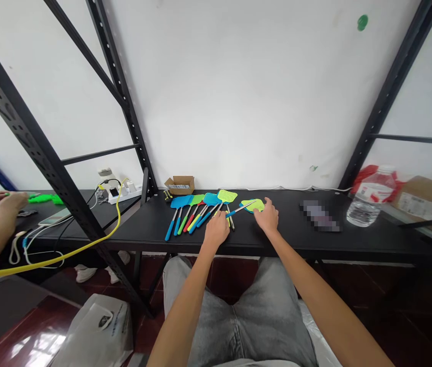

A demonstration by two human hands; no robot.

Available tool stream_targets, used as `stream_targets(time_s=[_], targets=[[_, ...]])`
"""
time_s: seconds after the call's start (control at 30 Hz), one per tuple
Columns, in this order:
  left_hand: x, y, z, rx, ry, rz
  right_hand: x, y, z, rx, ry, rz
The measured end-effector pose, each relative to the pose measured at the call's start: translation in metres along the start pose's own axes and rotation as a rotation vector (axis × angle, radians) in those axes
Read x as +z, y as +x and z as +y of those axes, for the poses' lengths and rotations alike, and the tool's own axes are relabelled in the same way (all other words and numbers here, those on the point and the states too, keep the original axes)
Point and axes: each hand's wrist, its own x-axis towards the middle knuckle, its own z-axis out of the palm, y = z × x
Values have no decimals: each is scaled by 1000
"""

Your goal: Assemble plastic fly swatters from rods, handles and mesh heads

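My left hand [216, 229] is closed round the blue handle of a fly swatter [242, 208] with a thin metal rod, held slantwise over the black table. At the other end, my right hand [268, 216] grips the edge of the yellow-green head [254, 205], thumb at its near side. A bit of blue shows behind that head; whether it belongs to a second swatter I cannot tell. Left of my hands, several fly swatters [194, 213] lie fanned side by side, with blue, green, red and yellow parts. A yellow-green swatter head [227, 195] lies just beyond my left hand.
Behind the swatters sits a small open cardboard box [181, 185]. A blurred flat object [319, 215] and a water bottle [371, 196] are on the right, near a larger carton [428, 201]. A yellow cable [86, 248] crosses the left rack post. Another person's hands [4, 204] work far left.
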Motion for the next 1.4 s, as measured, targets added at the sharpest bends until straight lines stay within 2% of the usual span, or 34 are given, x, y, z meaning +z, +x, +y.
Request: stream_targets(time_s=[0.1,0.2,0.33,0.6,0.83,1.03,1.27,1.4], targets=[[0,0,1,-32,-8,2,4,-2,-3,-36,-185,-135],[-1,-1,2,-51,-10,9,9,-2,-2,-117,-250,-208],[-1,-1,2,-51,-6,-7,13,1,2,-145,-266,-198],[2,-1,0,-35,-7,-3,21,15,3,-109,-287,-176],[-2,-1,2,-42,-14,-11,24,35,5,-160,-320,-278],[-4,-1,4,-50,-40,-1,22,33,3,-193,-329,-221],[-5,0,4,-48,-40,-11,20,32,5,-130,-164,-134],[-4,0,3,-42,-34,-8,19,32,5,-150,-118,-109]])
